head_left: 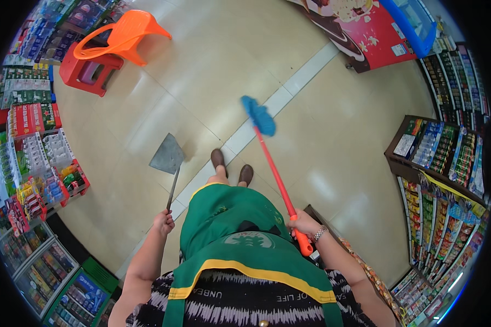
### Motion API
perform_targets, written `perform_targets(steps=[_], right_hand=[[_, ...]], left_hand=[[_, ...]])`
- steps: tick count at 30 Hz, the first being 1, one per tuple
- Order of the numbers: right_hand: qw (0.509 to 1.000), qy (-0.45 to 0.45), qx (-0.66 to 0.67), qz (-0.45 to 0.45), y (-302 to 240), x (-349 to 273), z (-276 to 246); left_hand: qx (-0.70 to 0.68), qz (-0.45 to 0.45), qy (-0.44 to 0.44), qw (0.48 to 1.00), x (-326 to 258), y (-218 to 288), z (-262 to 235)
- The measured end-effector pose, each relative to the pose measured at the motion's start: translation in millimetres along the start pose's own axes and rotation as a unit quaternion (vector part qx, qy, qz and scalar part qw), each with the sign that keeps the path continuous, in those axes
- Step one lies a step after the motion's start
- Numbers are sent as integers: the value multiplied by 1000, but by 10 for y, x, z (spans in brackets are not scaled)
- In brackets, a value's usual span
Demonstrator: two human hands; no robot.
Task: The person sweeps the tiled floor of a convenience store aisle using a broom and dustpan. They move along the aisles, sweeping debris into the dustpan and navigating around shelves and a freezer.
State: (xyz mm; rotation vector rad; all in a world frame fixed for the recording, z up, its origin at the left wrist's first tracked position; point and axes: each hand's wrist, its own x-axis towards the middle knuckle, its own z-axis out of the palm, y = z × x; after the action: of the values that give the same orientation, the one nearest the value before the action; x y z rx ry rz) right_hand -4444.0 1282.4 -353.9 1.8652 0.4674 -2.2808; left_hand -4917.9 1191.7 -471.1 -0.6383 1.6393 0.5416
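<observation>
The long, red-handled, blue-headed broom [274,173] is extending forward from the right hand [304,224], which is gripping its orange end; the flat, grey, roughly triangular dustpan [168,155] is projecting ahead of the left hand [163,222], which is clasping its thin handle.

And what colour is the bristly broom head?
The broom head is blue, shown best in the head camera view.

Shop fittings stand all around us.
At upper left we see an orange plastic chair [129,37] overlapping a red plastic stool [72,72]; at upper right, a blue-rimmed chest freezer [372,57] with red printed sides. A brown display stand [396,156] of packaged goods [435,146] is on our right.
</observation>
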Motion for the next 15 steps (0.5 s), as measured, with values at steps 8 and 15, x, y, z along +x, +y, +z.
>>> perform_targets(steps=[8, 15], right_hand=[[986, 41, -116, -114, -687, -576, 514], [828, 261, -479, -128, -2237, 1095, 850]], left_hand=[[-33, -17, 0, 999, 121, 237, -617], [-23, -11, -27, 999, 504, 760, -1142]])
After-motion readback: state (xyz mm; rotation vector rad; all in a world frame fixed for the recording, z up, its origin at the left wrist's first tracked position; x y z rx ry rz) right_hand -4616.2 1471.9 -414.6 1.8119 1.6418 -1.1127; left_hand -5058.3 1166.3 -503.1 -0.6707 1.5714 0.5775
